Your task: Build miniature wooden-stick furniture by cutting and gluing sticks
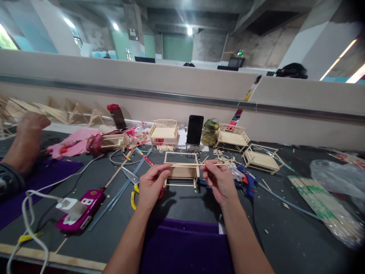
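Observation:
My left hand [153,187] is closed in a pinch on one end of a thin wooden stick [184,165]. Thumb and fingers of my right hand [220,180] pinch the same stick farther right, and its end sticks out past them. Behind and below the stick, a small wooden stick frame [182,172] with a flat panel stands on the dark table; whether the stick touches it I cannot tell. Scissors [133,198] with yellow and red handles lie by my left hand, partly hidden. A blue glue gun [250,180] lies right of my right hand.
Small wooden model beds [164,132] and a phone on a stand [195,130] line the back. A purple power strip [85,208] with white cables lies left. Bagged sticks [322,205] lie right. Another person's hand [30,133] is at far left. Purple cloth [186,247] lies in front.

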{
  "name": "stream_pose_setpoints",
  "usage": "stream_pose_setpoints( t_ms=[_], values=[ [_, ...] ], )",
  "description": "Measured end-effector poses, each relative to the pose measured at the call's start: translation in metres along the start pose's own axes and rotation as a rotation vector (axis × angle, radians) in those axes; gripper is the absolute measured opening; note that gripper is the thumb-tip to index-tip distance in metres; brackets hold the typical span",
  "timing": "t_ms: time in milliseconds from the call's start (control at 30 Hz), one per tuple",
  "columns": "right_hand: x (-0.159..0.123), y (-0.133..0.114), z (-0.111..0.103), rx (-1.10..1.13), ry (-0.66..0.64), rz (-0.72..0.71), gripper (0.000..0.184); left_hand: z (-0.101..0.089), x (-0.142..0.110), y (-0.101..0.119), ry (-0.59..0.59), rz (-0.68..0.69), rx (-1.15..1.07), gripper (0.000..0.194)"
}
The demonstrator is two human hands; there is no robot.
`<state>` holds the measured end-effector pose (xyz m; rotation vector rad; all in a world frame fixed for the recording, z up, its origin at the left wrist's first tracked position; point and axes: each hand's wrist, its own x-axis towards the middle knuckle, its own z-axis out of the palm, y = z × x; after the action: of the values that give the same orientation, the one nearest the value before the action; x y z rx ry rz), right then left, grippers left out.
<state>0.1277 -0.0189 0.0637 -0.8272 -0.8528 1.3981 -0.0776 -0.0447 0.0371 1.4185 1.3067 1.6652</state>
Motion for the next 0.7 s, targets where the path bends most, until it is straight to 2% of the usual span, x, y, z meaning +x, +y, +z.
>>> stream_pose_setpoints(
  t_ms=[167,233,300,367,400,433,500,600,700],
  values=[
    [-0.003,0.008,0.008,-0.045,-0.107,0.075,0.028,0.005,-0.002,-0.003,0.004,0.038,-0.008,0.016],
    [-0.001,0.008,0.006,-0.092,-0.039,0.018,0.03,0.005,-0.003,-0.004,0.026,0.046,-0.022,0.012],
    [0.002,0.004,-0.002,-0.184,0.163,-0.192,0.031,0.005,-0.002,-0.004,0.044,0.04,-0.029,0.012],
    [0.004,-0.002,-0.011,-0.391,0.378,-0.513,0.029,0.004,-0.002,-0.004,0.039,0.022,-0.038,0.013],
    [0.004,-0.005,-0.015,-0.547,0.422,-0.667,0.025,0.004,-0.002,-0.004,0.029,0.009,-0.045,0.014],
    [0.003,-0.008,-0.017,-0.719,0.407,-0.794,0.02,0.004,-0.002,-0.005,0.018,-0.009,-0.054,0.014],
    [-0.001,-0.011,-0.017,-1.04,0.223,-0.935,0.011,0.003,-0.002,-0.005,-0.006,-0.047,-0.075,0.015],
    [-0.007,-0.009,-0.011,-1.29,-0.073,-0.958,0.012,0.002,-0.002,-0.006,-0.045,-0.081,-0.097,0.017],
    [-0.007,-0.005,-0.006,-1.352,-0.149,-0.916,0.012,0.001,-0.002,-0.004,-0.047,-0.081,-0.094,0.02]
  ],
)
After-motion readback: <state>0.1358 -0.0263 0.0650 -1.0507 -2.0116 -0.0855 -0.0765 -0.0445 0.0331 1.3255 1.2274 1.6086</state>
